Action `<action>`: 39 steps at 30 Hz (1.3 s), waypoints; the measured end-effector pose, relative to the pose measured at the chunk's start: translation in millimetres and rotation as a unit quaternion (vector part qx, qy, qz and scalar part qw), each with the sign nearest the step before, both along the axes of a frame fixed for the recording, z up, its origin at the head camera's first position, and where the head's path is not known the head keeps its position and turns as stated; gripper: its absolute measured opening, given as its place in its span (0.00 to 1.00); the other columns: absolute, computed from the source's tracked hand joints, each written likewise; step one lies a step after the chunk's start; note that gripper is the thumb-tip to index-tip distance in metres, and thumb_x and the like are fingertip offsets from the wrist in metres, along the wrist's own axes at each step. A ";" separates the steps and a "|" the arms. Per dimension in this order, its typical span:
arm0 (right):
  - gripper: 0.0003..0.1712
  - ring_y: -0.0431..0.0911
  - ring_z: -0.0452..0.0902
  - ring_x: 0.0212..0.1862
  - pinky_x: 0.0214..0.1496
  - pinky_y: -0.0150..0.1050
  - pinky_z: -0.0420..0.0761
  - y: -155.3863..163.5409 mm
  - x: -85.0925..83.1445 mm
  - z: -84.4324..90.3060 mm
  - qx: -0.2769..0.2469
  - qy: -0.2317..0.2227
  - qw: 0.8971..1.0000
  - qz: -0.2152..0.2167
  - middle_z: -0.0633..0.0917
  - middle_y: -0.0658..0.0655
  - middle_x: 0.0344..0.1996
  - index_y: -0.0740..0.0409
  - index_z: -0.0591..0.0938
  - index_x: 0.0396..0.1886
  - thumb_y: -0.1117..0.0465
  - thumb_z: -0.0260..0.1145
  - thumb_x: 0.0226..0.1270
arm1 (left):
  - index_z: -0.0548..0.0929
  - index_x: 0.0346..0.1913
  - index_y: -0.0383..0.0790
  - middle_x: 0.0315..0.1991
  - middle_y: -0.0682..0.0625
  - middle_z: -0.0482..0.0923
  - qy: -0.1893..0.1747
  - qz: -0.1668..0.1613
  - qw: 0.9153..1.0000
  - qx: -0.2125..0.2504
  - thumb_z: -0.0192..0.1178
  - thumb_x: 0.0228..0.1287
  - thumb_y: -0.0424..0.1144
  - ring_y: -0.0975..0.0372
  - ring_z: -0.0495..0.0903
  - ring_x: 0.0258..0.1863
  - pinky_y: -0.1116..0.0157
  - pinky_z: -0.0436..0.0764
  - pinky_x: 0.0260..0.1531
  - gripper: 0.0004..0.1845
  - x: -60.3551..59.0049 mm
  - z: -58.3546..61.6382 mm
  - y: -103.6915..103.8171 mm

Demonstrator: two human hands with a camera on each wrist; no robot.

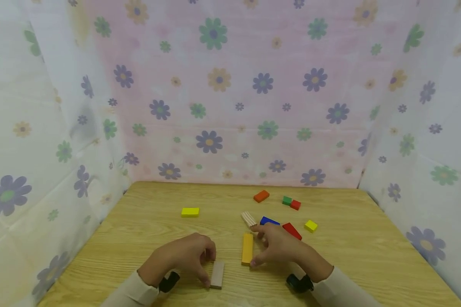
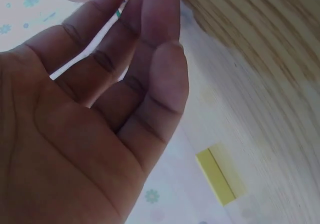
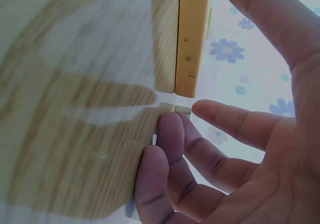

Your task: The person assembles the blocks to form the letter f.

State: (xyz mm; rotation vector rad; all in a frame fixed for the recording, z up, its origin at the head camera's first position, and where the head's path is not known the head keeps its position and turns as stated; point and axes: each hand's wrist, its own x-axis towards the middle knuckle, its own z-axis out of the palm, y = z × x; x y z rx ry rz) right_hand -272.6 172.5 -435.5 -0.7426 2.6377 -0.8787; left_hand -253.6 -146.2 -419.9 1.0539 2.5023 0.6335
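In the head view my left hand [image 1: 188, 258] rests low over the table, fingers loosely bent, thumb tip right at the left edge of a plain wooden block [image 1: 217, 275]. The left wrist view shows nothing between its thumb and fingers. My right hand [image 1: 278, 247] is spread beside an orange block [image 1: 247, 249], its thumb by the near right corner. Its index fingertip is close to a ridged wooden piece [image 1: 248, 219] beyond. The right wrist view has the orange block [image 3: 192, 39] apart from the thumb. A blue block [image 1: 269, 221] and a red block [image 1: 292, 231] lie behind this hand, partly covered.
A yellow block [image 1: 190, 212] lies at the left, a smaller yellow one [image 1: 311, 226] at the right. Farther back are an orange-red block [image 1: 261, 196], a green cube [image 1: 287, 200] and a red cube [image 1: 295, 205]. Flowered cloth [image 1: 238, 94] encloses the wooden table [image 1: 146, 221] on three sides.
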 end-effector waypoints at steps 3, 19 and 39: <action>0.54 0.47 0.79 0.44 0.39 0.38 0.80 -0.5 1.1 0.4 0.000 0.001 1.000 -0.003 0.84 0.58 0.53 0.55 0.76 0.72 0.40 0.86 0.47 | 0.85 0.41 0.54 0.38 0.66 0.79 0.015 -0.001 1.000 -0.009 0.85 0.41 0.55 0.72 0.76 0.35 0.72 0.79 0.36 0.24 0.6 -0.8 1.2; 0.53 0.49 0.80 0.51 0.41 0.40 0.79 -8.4 0.7 0.4 0.012 0.016 1.000 -0.020 0.85 0.56 0.52 0.56 0.79 0.69 0.38 0.86 0.44 | 0.85 0.39 0.56 0.36 0.66 0.76 0.081 0.024 0.995 -0.057 0.83 0.38 0.64 0.72 0.72 0.34 0.71 0.76 0.37 0.27 8.9 0.0 5.9; 0.51 0.48 0.79 0.47 0.45 0.45 0.81 -9.6 5.0 -0.5 0.021 0.014 0.999 -0.046 0.84 0.55 0.52 0.55 0.82 0.64 0.40 0.88 0.39 | 0.85 0.40 0.58 0.37 0.67 0.77 0.088 0.009 0.994 -0.060 0.83 0.40 0.62 0.74 0.73 0.34 0.71 0.77 0.37 0.26 6.0 -3.0 10.0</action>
